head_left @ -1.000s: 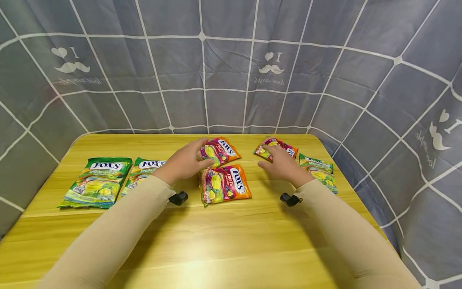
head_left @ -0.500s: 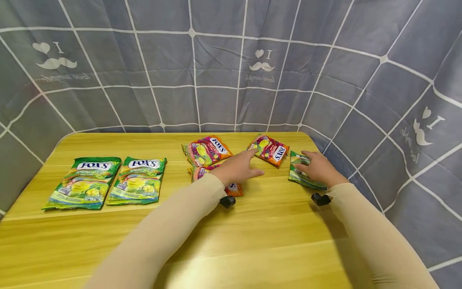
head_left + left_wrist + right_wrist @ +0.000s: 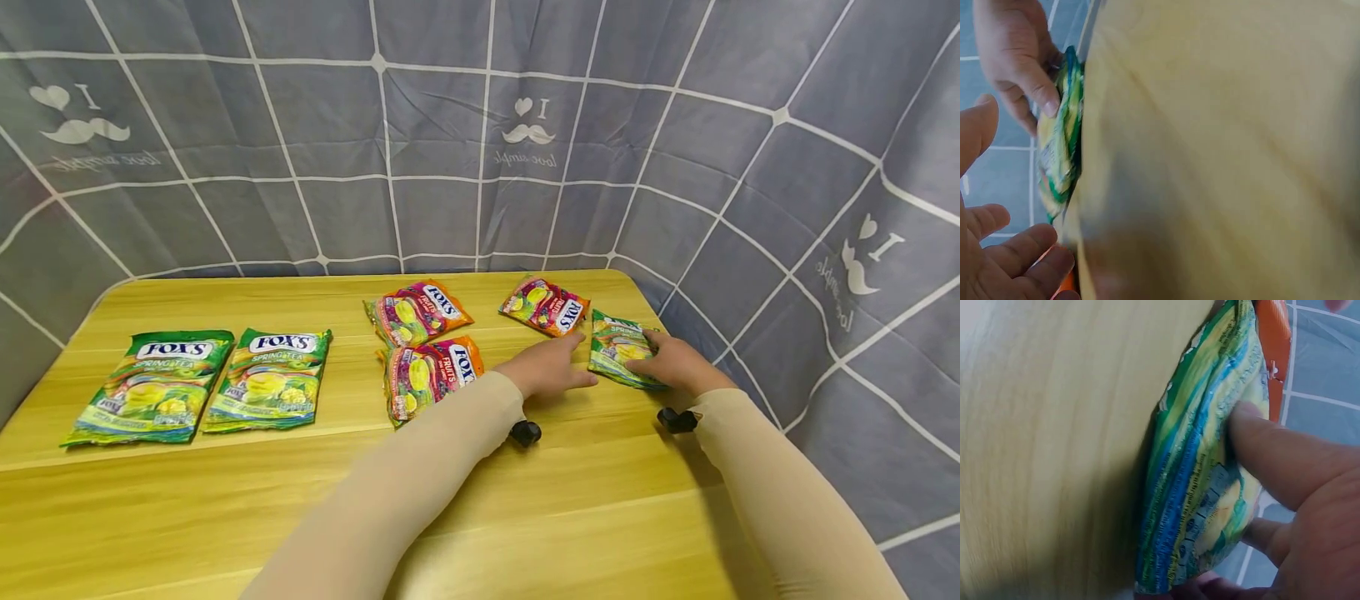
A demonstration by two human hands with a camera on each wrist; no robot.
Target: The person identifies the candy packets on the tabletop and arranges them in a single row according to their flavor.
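My right hand point(image 3: 678, 364) is at a green Fox's Spring Tea candy bag point(image 3: 619, 346) at the table's right side. Seen from the right wrist, its thumb point(image 3: 1266, 447) presses on the top of the green bag point(image 3: 1200, 481) and its fingers curl round the far edge. My left hand point(image 3: 546, 367) hovers just left of that bag, fingers spread, holding nothing. Behind the left hand lies a red-and-orange Fox's Fruits candy bag point(image 3: 545, 306). Two more fruit bags lie left of it, a rear one point(image 3: 417, 313) and a front one point(image 3: 431, 375) partly covered by my left sleeve.
Two green Spring Tea bags, a left one point(image 3: 153, 387) and a right one point(image 3: 270, 379), lie side by side on the left of the wooden table point(image 3: 187, 517). A grey curtain with white lines point(image 3: 442, 133) hangs along the back and right edges.
My left hand has left the middle fruit bags and moved right. My right hand has gone from the rear fruit bag to the green bag at the right. The head view has turned slightly right.
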